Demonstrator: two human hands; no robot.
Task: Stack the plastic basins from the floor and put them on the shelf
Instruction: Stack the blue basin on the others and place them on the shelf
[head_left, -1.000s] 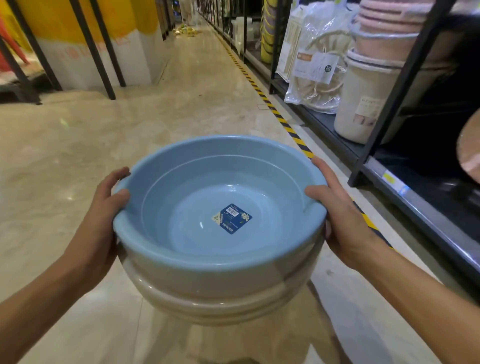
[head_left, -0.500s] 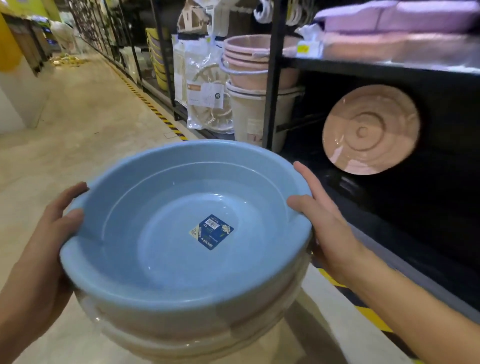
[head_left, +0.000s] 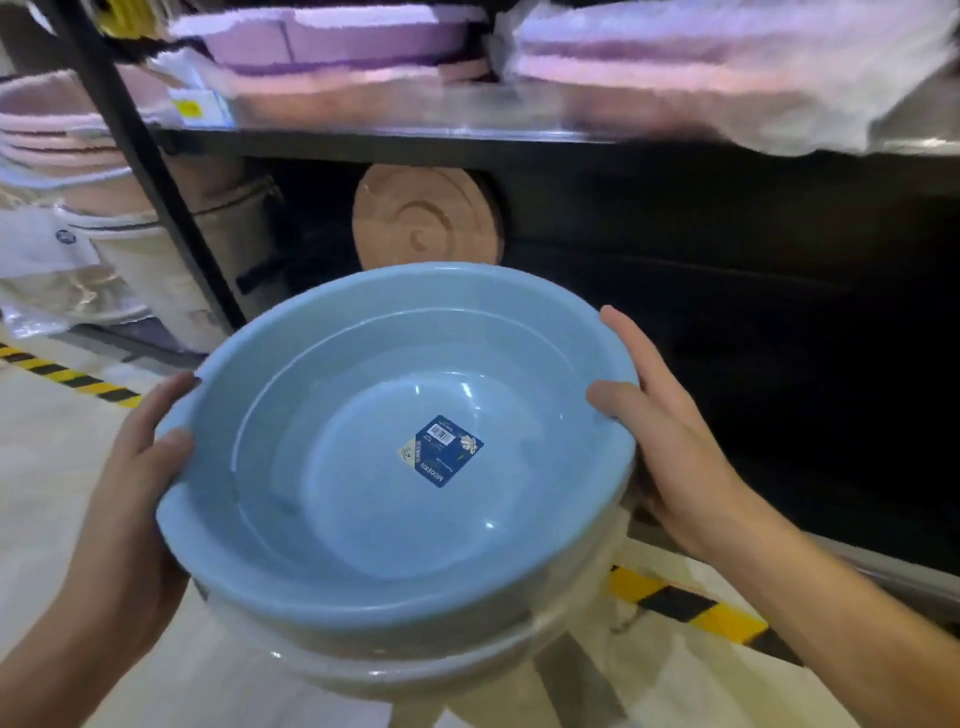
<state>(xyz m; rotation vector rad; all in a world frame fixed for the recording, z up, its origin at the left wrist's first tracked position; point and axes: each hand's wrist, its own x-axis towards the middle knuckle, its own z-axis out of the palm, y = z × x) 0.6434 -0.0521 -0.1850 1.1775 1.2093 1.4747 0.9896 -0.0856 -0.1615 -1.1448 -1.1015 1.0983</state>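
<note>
I hold a stack of plastic basins in front of me, above the floor. The top one is a light blue basin (head_left: 337, 467) with a dark blue label (head_left: 441, 451) on its bottom; a whitish basin (head_left: 441, 670) shows beneath it. My left hand (head_left: 130, 499) grips the stack's left rim, thumb over the edge. My right hand (head_left: 670, 436) grips the right rim. The dark lower shelf bay (head_left: 727, 322) lies straight ahead behind the basins.
A pink basin (head_left: 423, 218) stands on edge at the back of the bay. Pink and purple goods fill the upper shelf (head_left: 363, 62). A black upright post (head_left: 140, 171) rises at left, with stacked buckets (head_left: 228, 234) beside it. Yellow-black floor tape (head_left: 685, 608) runs along the shelf.
My view has swung right from the aisle toward the shelf, and the stack in both hands now faces the dark lower bay. My grip on the rims is unchanged.
</note>
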